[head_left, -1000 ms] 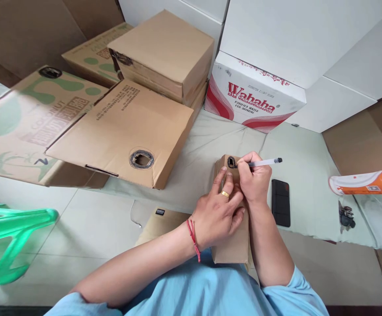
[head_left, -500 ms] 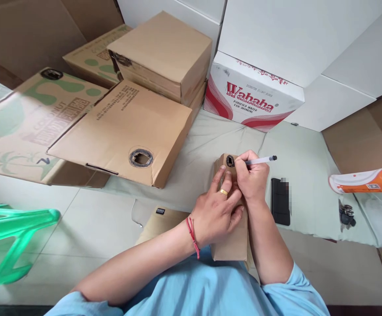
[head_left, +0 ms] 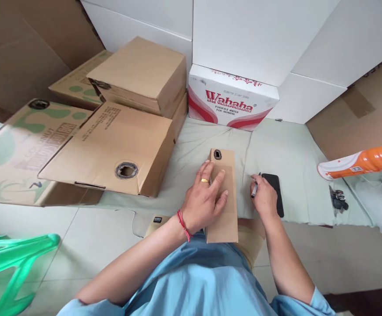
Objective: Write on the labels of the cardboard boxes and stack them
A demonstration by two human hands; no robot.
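Note:
Under my left hand (head_left: 204,197) lies a small, narrow cardboard box (head_left: 225,219). The hand rests on top of it with its fingers spread. A black-ringed hole shows at the box's far end. To the right of the box, my right hand (head_left: 265,196) is closed around a pen (head_left: 255,189), whose dark end points toward me. Beside that hand, partly covered by it, a black phone (head_left: 278,193) lies on the pale cloth (head_left: 269,149).
Large cardboard boxes, one with a black-ringed hole (head_left: 149,149), stand at the left. A white and red Wahaha carton (head_left: 233,103) is at the back. An orange and white bottle (head_left: 362,162) and keys (head_left: 338,199) lie right. A green plastic stool (head_left: 16,259) is at lower left.
My right hand has moved from the small box's far end to the right, beside the phone, still holding the pen. My left hand stays on the box. The view has shifted.

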